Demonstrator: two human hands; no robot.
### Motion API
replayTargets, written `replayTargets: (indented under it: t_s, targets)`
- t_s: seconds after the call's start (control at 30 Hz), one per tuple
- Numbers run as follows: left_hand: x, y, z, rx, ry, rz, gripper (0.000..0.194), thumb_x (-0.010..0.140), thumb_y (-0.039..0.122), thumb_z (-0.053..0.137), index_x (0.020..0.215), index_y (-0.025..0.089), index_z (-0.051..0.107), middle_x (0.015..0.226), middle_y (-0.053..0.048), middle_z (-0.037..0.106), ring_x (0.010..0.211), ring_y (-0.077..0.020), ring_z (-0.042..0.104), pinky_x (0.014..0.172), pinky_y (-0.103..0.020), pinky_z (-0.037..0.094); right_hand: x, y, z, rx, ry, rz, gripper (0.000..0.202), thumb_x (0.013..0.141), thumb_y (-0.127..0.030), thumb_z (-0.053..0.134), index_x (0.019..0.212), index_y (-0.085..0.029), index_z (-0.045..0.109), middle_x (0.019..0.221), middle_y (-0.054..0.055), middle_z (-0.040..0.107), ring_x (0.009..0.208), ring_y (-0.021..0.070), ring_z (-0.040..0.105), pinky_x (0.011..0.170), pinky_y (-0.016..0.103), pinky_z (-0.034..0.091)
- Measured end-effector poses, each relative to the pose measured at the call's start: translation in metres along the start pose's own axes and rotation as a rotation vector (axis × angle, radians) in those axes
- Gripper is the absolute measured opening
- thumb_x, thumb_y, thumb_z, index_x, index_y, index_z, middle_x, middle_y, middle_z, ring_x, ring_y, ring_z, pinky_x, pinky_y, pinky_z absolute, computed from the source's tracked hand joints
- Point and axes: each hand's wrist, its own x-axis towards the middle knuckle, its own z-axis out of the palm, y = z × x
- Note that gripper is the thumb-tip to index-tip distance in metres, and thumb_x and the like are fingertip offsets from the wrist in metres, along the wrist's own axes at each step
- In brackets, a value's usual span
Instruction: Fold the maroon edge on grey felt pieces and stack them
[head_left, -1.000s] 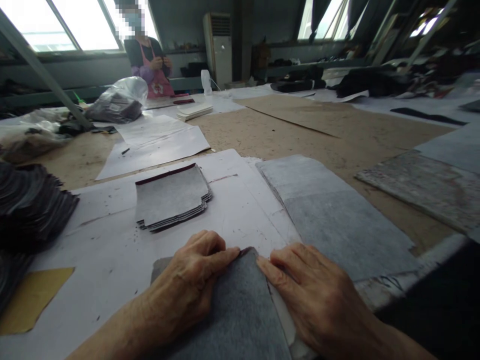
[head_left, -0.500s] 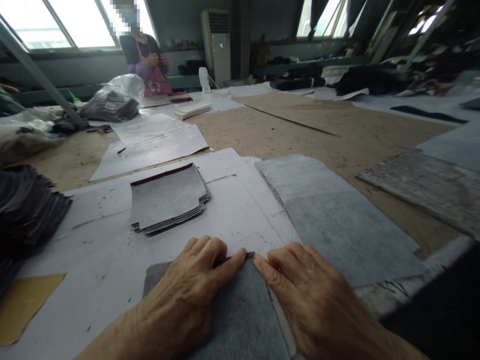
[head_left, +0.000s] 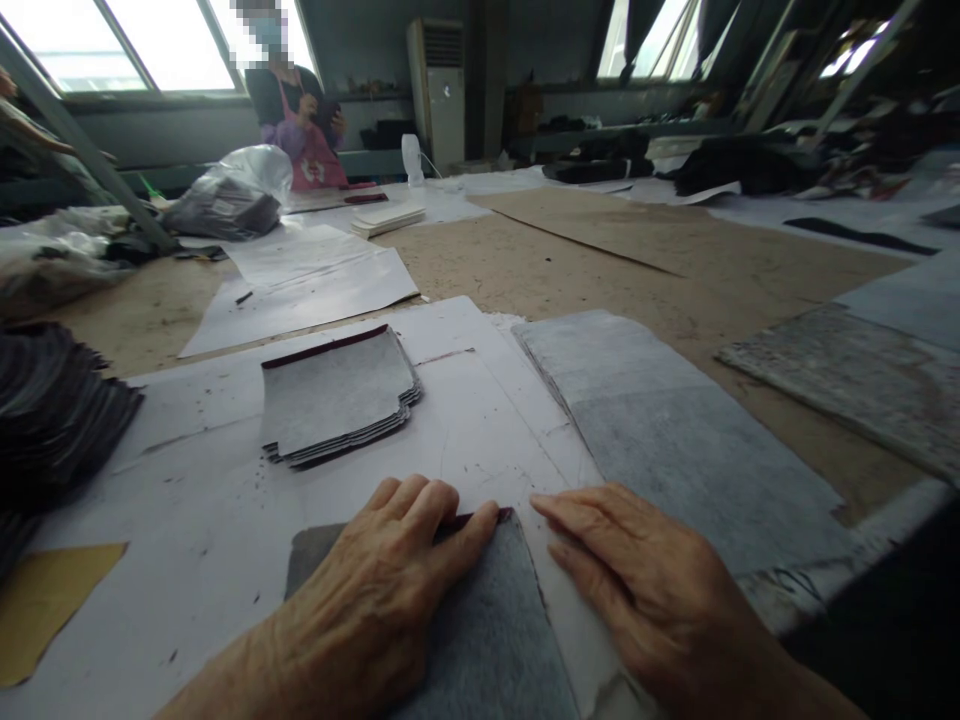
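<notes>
A grey fabric piece (head_left: 491, 630) with a dark red strip along its far edge lies at the bottom centre. My left hand (head_left: 397, 580) presses down on this piece, its thumb and fingers at the folded edge. Just right of the piece, my right hand (head_left: 637, 580) rests over white paper with thumb and forefinger apart, holding nothing. Beyond my left hand sits a small stack of grey pieces (head_left: 334, 395) with a dark red folded edge. A larger stack of grey sheets (head_left: 675, 430) lies to the right.
Dark stacked pieces (head_left: 56, 410) stand at the left, above a tan card (head_left: 52, 600). Farther back are a plastic bag (head_left: 232, 190), white sheets (head_left: 300, 290) and brown board (head_left: 600, 240). A person in a pink apron (head_left: 311, 150) stands across the table.
My right hand has come away from the fabric's corner, moving slightly right, and its thumb and forefinger have parted. My left hand stays on the fabric. Another person's arm now shows at the far left.
</notes>
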Motion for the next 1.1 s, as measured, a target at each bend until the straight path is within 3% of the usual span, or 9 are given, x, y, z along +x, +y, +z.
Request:
replayTargets:
  t_s: [0.07, 0.2, 0.3, 0.4, 0.63, 0.8, 0.97, 1.1]
  targets:
    - [0.000, 0.000, 0.000, 0.019, -0.009, -0.005, 0.070, 0.065, 0.001, 0.042, 0.132, 0.017, 0.032, 0.099, -0.009, 0.043, 0.083, -0.0213, 0.038, 0.074, -0.041, 0.041, 0.000, 0.001, -0.001, -0.009, 0.021, -0.002, 0.030, 0.084, -0.005, 0.045, 0.110, -0.013, 0.056, 0.092, 0.005, 0.060, 0.087, 0.0133, 0.054, 0.078, 0.025, 0.048]
    - [-0.001, 0.001, -0.001, 0.055, -0.026, -0.006, 0.067, 0.067, 0.004, 0.043, 0.132, 0.017, 0.032, 0.101, -0.010, 0.044, 0.084, -0.0225, 0.039, 0.074, -0.042, 0.041, 0.000, -0.006, 0.000, -0.188, -0.047, -0.159, 0.041, 0.082, -0.003, 0.035, 0.117, -0.010, 0.054, 0.087, 0.009, 0.058, 0.078, 0.0196, 0.052, 0.066, 0.035, 0.049]
    - [0.000, 0.003, -0.003, 0.078, -0.039, -0.009, 0.062, 0.071, 0.005, 0.043, 0.131, 0.016, 0.033, 0.102, -0.010, 0.045, 0.084, -0.0222, 0.040, 0.075, -0.042, 0.041, 0.001, -0.013, 0.003, -0.343, -0.104, -0.228, 0.041, 0.082, -0.004, 0.030, 0.114, -0.006, 0.056, 0.089, 0.012, 0.059, 0.079, 0.0243, 0.052, 0.067, 0.043, 0.049]
    - [-0.001, 0.004, -0.004, 0.097, -0.035, -0.009, 0.058, 0.075, 0.005, 0.041, 0.131, 0.016, 0.034, 0.101, -0.010, 0.047, 0.084, -0.0221, 0.041, 0.075, -0.041, 0.041, 0.001, -0.017, 0.005, -0.410, -0.137, -0.238, 0.041, 0.083, -0.005, 0.027, 0.109, -0.004, 0.058, 0.090, 0.013, 0.060, 0.079, 0.0254, 0.052, 0.066, 0.043, 0.048]
    - [-0.020, -0.014, -0.007, 0.070, 0.170, 0.063, 0.039, 0.085, 0.002, 0.033, 0.120, 0.013, 0.045, 0.094, -0.009, 0.050, 0.081, -0.0188, 0.044, 0.072, -0.038, 0.043, 0.002, -0.012, 0.004, -0.376, -0.123, -0.213, 0.041, 0.083, -0.004, 0.027, 0.107, -0.008, 0.060, 0.091, 0.012, 0.059, 0.081, 0.0239, 0.051, 0.068, 0.042, 0.048]
    - [-0.035, -0.031, -0.012, 0.018, 0.168, 0.094, 0.043, 0.084, -0.001, 0.033, 0.123, 0.014, 0.044, 0.094, -0.008, 0.051, 0.082, -0.0167, 0.045, 0.072, -0.034, 0.046, 0.004, -0.010, 0.004, -0.369, -0.089, -0.266, 0.040, 0.082, -0.002, 0.027, 0.106, -0.006, 0.059, 0.090, 0.013, 0.059, 0.082, 0.0240, 0.051, 0.067, 0.042, 0.048]
    - [-0.035, -0.035, -0.011, 0.020, 0.189, 0.093, 0.038, 0.086, 0.001, 0.032, 0.119, 0.014, 0.047, 0.092, -0.008, 0.051, 0.080, -0.0163, 0.045, 0.071, -0.034, 0.046, 0.005, -0.010, 0.002, -0.367, -0.146, -0.355, 0.042, 0.081, 0.002, 0.030, 0.115, -0.005, 0.054, 0.120, 0.012, 0.053, 0.115, 0.0265, 0.042, 0.089, 0.043, 0.042]
    - [-0.033, -0.033, -0.012, 0.033, 0.110, 0.094, 0.034, 0.089, 0.006, 0.031, 0.120, 0.012, 0.046, 0.092, -0.008, 0.051, 0.080, -0.0171, 0.044, 0.073, -0.035, 0.045, 0.014, -0.013, 0.000, -0.304, -0.200, -0.381, 0.042, 0.080, 0.001, 0.029, 0.114, -0.005, 0.054, 0.114, 0.011, 0.058, 0.106, 0.0227, 0.050, 0.090, 0.041, 0.044]
